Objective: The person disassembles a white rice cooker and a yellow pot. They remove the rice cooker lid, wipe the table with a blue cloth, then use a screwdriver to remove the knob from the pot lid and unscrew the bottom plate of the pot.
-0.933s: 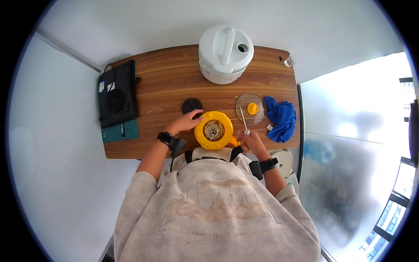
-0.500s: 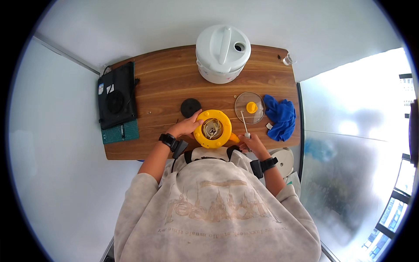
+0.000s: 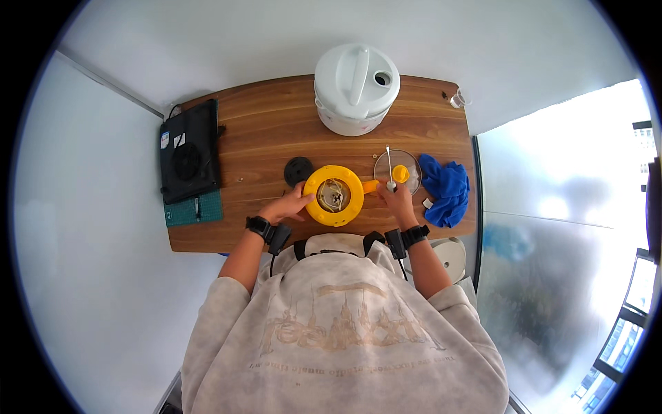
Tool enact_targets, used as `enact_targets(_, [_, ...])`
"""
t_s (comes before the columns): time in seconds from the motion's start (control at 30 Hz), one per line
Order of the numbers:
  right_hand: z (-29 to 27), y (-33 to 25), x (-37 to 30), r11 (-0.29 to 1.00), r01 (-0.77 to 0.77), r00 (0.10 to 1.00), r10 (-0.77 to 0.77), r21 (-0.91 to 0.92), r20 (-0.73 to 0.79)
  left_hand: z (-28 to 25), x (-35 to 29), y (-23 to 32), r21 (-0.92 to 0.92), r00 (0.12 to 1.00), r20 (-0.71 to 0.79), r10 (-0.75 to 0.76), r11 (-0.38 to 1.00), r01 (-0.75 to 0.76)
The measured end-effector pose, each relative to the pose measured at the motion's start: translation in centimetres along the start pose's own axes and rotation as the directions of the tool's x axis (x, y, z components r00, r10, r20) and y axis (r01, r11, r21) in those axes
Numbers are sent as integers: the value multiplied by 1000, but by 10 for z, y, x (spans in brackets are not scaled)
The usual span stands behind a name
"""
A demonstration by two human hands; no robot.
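Observation:
In front of me a yellow round electric pot (image 3: pixel 356 196) lies bottom up, its underside uncovered. Pale wires and metal parts (image 3: pixel 334 196) show inside the yellow ring. My left hand (image 3: pixel 288 205) grips the left rim, thumb on top. Off to the right sticks the pot's yellow-orange handle (image 3: pixel 371 186), with my right hand (image 3: pixel 398 200) at its end. That same hand is closed around a screwdriver (image 3: pixel 389 164), whose shaft points away from me; whether the fingers also grip the handle is hard to see. A black round cover (image 3: pixel 298 171) rests just beyond my left hand.
A glass lid (image 3: pixel 380 163) with a yellow knob lies beside a crumpled blue cloth (image 3: pixel 443 190). At the back stands a white lidded container (image 3: pixel 352 103). A black induction-cooker-like appliance (image 3: pixel 200 141) overlaps a green cutting mat (image 3: pixel 210 207) on the left; a small clear cup (image 3: pixel 457 101) is back right.
The yellow pot has turned counterclockwise, its handle swinging away from me. My right hand has moved farther from my body with the screwdriver. The view has shifted slightly.

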State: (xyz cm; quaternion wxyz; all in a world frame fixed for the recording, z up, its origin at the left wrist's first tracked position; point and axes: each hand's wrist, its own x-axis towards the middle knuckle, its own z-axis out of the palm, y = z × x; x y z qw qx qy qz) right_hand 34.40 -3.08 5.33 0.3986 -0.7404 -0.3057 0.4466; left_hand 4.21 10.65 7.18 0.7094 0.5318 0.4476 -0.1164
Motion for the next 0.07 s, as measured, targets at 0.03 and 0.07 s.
enact_targets(0.03, [3, -3, 4, 1000, 19, 1000, -19, -13, -16, -1, -2, -1, 6, 1000, 5, -14, 1000, 14])
enact_targets(0.07, [4, -6, 7, 999, 8, 1000, -9, -32, -15, -2, -2, -1, 5, 1000, 5, -15, 1000, 15])
